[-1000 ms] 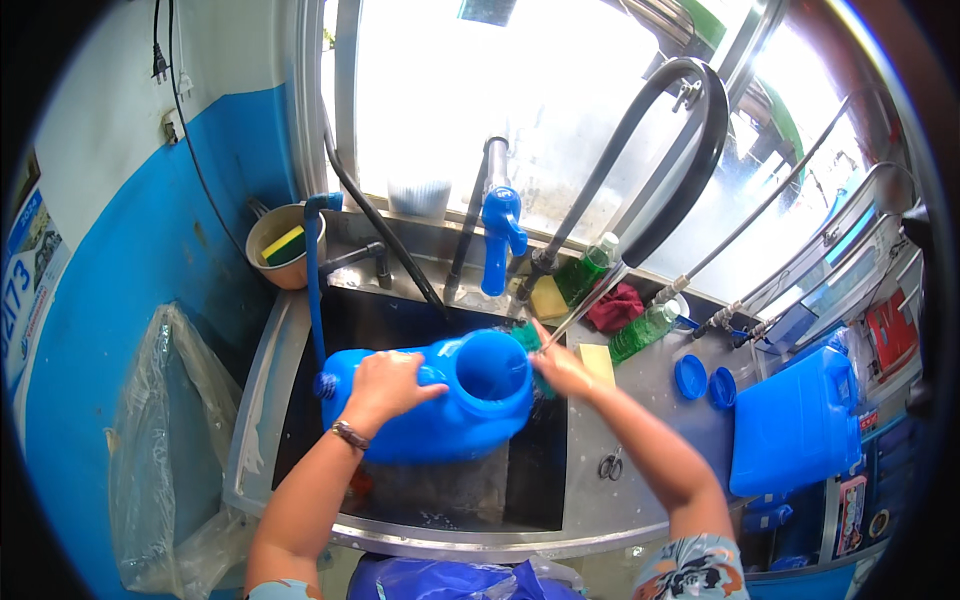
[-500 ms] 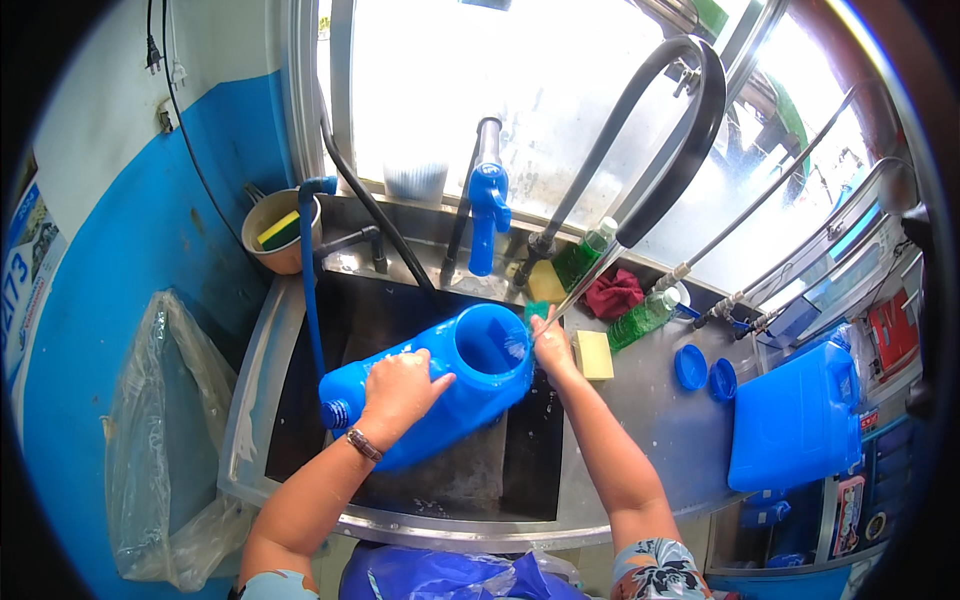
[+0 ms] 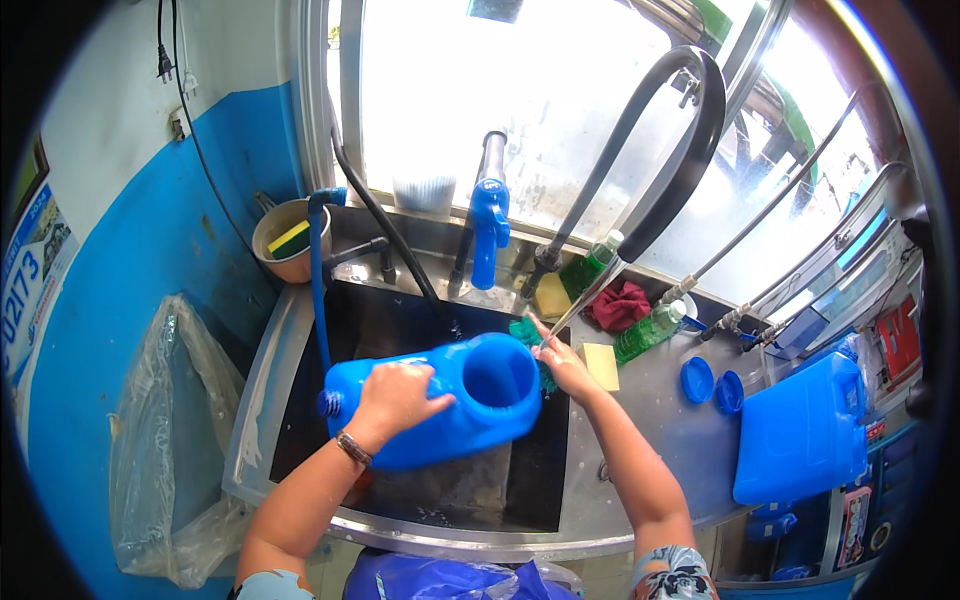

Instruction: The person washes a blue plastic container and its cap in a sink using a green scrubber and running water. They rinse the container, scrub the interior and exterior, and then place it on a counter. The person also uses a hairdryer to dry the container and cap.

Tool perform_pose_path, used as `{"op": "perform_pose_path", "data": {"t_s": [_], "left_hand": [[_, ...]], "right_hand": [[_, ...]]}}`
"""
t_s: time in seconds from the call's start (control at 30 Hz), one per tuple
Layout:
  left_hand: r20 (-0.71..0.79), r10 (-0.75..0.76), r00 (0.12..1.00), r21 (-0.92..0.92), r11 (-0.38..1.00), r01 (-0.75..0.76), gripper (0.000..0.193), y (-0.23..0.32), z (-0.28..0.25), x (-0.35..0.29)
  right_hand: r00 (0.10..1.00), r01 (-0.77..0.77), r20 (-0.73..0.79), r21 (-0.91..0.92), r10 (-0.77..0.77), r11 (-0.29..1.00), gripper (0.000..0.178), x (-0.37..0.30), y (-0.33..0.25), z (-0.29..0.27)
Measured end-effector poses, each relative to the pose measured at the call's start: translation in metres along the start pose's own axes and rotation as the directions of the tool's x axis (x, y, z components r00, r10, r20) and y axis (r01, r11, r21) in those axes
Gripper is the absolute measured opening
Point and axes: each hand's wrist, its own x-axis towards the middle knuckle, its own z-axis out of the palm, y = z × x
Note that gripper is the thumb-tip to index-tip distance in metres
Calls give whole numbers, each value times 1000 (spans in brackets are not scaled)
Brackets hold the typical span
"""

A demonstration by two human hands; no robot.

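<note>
A blue plastic jerrycan (image 3: 445,445) lies tilted over the sink, its wide round opening facing up and to the right and a small ridged cap at its left end. Wrapped round its upper side near the handle is my left hand (image 3: 395,400), with a bracelet on the wrist. Beside the opening, my right hand (image 3: 565,368) is closed on a green scrubbing pad (image 3: 522,330), partly hidden by the fingers. From the tall black spout (image 3: 690,140) a thin silvery line, seemingly water, runs down to this hand.
The metal sink (image 3: 480,490) lies below, with a blue-handled tap (image 3: 490,215) behind. To the right are yellow sponges (image 3: 600,367), a dark red cloth (image 3: 619,305), bottles of green liquid (image 3: 650,332), blue caps (image 3: 697,380) and another blue jerrycan (image 3: 800,430). A bowl (image 3: 290,262) holds a sponge.
The jerrycan has swung to lie more level, its opening slightly lower and to the right. My right hand has shifted a little right and down, and more of the green pad shows.
</note>
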Motion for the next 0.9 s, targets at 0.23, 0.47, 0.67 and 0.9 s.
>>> {"op": "perform_pose_path", "data": {"t_s": [0.23, 0.47, 0.67, 0.9], "left_hand": [[141, 204, 969, 22, 978, -210, 51, 28, 7, 9], [-68, -175, 982, 3, 984, 176, 45, -1, 6, 26], [-59, -153, 986, 95, 983, 158, 16, 24, 30, 44], [-53, -80, 995, 12, 997, 81, 15, 30, 29, 47]], "right_hand": [[905, 357, 358, -343, -231, 869, 47, 11, -46, 23], [821, 119, -443, -482, -359, 868, 54, -34, 1, 35], [751, 257, -120, -853, -649, 455, 51, -46, -33, 74], [706, 296, 0, -908, -708, 295, 46, -38, -17, 33]]}}
